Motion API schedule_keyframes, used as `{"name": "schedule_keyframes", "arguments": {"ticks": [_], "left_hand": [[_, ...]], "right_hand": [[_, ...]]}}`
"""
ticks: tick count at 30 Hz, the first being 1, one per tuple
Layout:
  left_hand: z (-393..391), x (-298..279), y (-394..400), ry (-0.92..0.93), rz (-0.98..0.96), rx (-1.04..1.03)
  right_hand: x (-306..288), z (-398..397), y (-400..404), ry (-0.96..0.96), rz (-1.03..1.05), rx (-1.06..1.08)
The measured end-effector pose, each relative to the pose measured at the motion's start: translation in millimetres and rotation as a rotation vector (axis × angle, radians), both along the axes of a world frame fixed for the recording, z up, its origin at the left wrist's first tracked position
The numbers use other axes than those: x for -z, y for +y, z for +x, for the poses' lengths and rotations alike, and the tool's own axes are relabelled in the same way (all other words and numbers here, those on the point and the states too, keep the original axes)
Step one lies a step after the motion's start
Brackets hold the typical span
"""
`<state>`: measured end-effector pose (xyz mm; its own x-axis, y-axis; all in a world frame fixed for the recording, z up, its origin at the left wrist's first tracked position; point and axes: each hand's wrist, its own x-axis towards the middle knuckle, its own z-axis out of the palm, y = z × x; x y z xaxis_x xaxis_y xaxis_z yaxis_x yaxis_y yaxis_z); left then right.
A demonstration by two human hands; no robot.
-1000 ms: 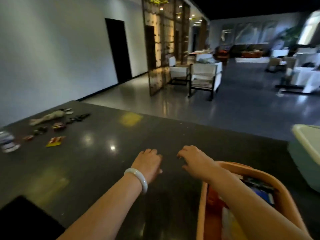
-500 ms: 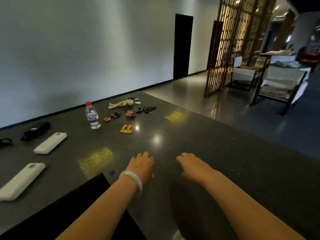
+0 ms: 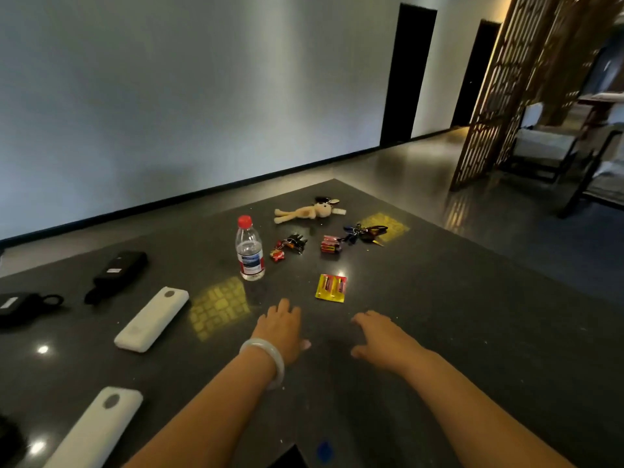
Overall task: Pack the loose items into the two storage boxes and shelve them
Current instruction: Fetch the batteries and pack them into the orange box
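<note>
Since the earlier frames the view has swung left, away from the orange box, and both hands have come further out over the dark polished stone table (image 3: 456, 298); no storage box shows now. Loose items lie scattered ahead. Nearest the hands is a yellow blister card of two red batteries (image 3: 331, 287), flat on the table just beyond the gap between them. Further back and to the left stands an upright clear plastic water bottle with a red cap (image 3: 249, 248). Beside it lie a small key bunch with a red charm (image 3: 288, 247), a loose pack of red batteries (image 3: 331, 244), and a bunch of keys with blue and black fobs (image 3: 363, 233). Behind these a cream plush rabbit toy (image 3: 305, 211) lies on its side near the far corner.

To the left, two white oblong power banks (image 3: 152, 319) lie flat, one nearer the camera than the other, and beyond them two black pouches (image 3: 116, 271) rest well apart from the small things.

The left hand (image 3: 282, 327), with a pale jade-like bangle (image 3: 268, 358) on its wrist, is palm down with loosely spread fingers, grasping nothing. The right hand (image 3: 383, 341) is likewise palm down, fingers apart and empty. Whether either touches the table cannot be told.
</note>
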<state>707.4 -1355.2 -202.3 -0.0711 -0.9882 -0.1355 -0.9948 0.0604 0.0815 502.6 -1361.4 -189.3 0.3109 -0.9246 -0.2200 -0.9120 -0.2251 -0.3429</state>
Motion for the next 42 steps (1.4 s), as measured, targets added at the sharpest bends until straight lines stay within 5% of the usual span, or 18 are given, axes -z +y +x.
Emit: {"name": "schedule_keyframes", "arguments": {"ticks": [5, 17, 29, 36, 42], "left_hand": [[13, 38, -44, 0.114, 0.092, -0.076], [16, 95, -77, 0.042, 0.157, -0.136], [8, 84, -89, 0.099, 0.138, -0.113], [-42, 48, -194, 0.261, -0.011, -0.08], [-56, 44, -281, 0.214, -0.017, -0.026]], "right_hand": [[20, 22, -40, -0.055, -0.001, 0.032], [68, 41, -161, -0.034, -0.037, 0.049], [98, 3, -92, -0.022, -0.333, 0.291], [103, 5, -98, -0.019, -0.334, 0.339], [110, 4, -103, -0.053, -0.303, 0.39]]}}
